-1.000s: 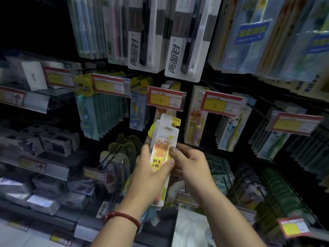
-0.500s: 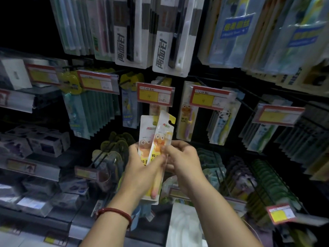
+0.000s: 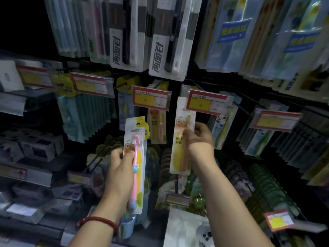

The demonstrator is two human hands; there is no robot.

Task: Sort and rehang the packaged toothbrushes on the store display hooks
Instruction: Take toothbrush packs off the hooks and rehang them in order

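left hand (image 3: 120,166) grips pink-brush pack (image 3: 138,157), upright | right hand (image 3: 199,138) pinches yellow pack (image 3: 179,157), long axis vertical, top at price tag (image 3: 207,103) | right nearer its row

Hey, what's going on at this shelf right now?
A person is sorting packaged toothbrushes in a dim store. The left hand grips a clear plastic pack with a pink toothbrush, held low. The right hand holds a white card pack with a yellow cartoon figure up by a red-and-yellow price tag, its top edge near the tag. Whether that pack is on a hook cannot be told.
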